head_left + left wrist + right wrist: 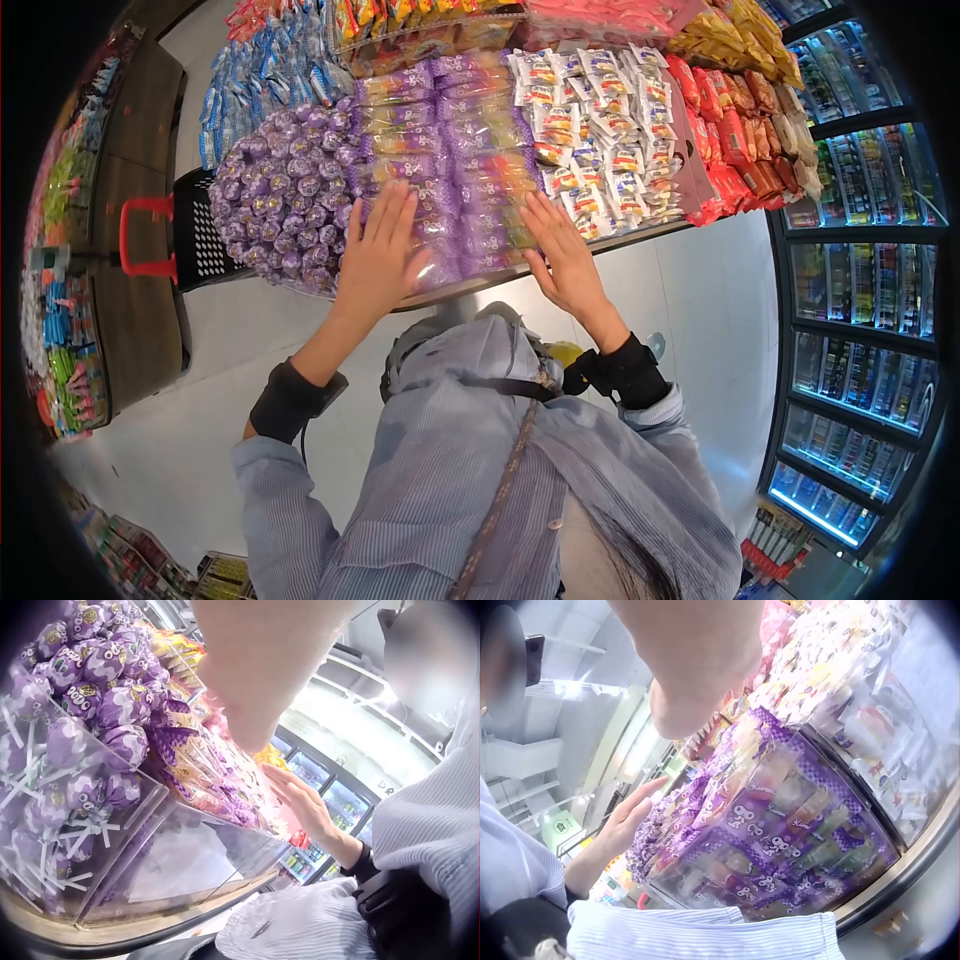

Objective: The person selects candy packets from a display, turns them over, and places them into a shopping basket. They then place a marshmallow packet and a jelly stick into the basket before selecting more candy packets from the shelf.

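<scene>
Two columns of purple snack packets (447, 135) lie stacked in a clear-walled bin at the front of the display. My left hand (375, 260) has its fingers straight over the left column, beside a heap of purple-wrapped lollipops (283, 190). At the right column's edge, my right hand (568, 265) reaches forward with straight fingers, near small white-wrapped sweets (605, 125). Neither palm grips anything. In the left wrist view the left hand (270, 667) looms close and hides part of the packets. The right wrist view shows checkered purple packets (772, 825) behind the clear front wall.
Blue packets (265, 85) fill the back left, red packets (725, 130) the right end. A black basket with a red handle (150, 237) stands left of the display. Lit drink fridges (865, 280) line the right side. The display's rounded front edge (934, 862) runs before the body.
</scene>
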Motion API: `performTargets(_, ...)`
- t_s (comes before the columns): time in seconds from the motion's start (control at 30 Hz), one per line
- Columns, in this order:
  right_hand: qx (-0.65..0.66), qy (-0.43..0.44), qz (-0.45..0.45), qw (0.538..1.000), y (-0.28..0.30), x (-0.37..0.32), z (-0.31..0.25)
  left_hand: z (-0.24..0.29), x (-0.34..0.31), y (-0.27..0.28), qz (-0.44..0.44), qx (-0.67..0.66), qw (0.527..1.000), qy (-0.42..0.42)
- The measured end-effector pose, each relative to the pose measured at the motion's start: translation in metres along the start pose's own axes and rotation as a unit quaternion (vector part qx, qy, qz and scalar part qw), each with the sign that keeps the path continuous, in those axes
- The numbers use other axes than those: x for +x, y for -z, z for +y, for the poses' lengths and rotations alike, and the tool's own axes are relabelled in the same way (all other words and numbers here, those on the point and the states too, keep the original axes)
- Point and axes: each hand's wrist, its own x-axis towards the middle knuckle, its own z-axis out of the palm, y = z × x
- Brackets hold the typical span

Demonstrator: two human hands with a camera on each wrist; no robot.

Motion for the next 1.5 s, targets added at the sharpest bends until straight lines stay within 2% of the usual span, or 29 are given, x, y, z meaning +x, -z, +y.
performTargets(0.17,0.010,-0.030,0.012,0.999,0.006,-0.028,-0.006,-0.004,-0.009,0.000,0.072,0.015,0.996,0.054)
performTargets(0.43,0.033,-0.067,0.038,0.997,0.016,-0.096,-0.031,0.003,-0.050,0.014,0.162,0.041,0.982,0.086)
performTargets(0.57,0.049,-0.077,0.039,0.995,0.006,-0.132,-0.046,0.012,-0.086,0.011,0.201,0.002,0.974,0.104)
performTargets(0.7,0.091,-0.088,0.036,0.991,-0.017,-0.160,-0.061,0.017,-0.139,-0.003,0.217,-0.058,0.961,0.160)
performTargets(0.83,0.134,-0.100,-0.011,0.986,-0.045,-0.177,-0.079,0.022,-0.203,-0.001,0.197,-0.067,0.949,0.238)
performTargets(1.0,0.165,-0.053,-0.036,0.984,-0.067,-0.160,-0.112,0.007,-0.281,0.012,0.211,-0.092,0.913,0.336)
performTargets(1.1,0.183,-0.070,-0.085,0.977,-0.085,-0.149,-0.133,-0.005,-0.320,0.025,0.210,-0.089,0.897,0.379)
performTargets(1.2,0.172,-0.049,-0.135,0.975,-0.110,-0.132,-0.160,-0.022,-0.350,0.035,0.215,-0.090,0.883,0.407)
performTargets(1.4,0.179,-0.029,-0.221,0.958,-0.183,-0.073,-0.235,-0.094,-0.417,0.048,0.209,-0.118,0.866,0.438)
performTargets(1.5,0.183,0.000,-0.225,0.957,-0.234,-0.039,-0.278,-0.139,-0.448,0.068,0.206,-0.121,0.860,0.451)
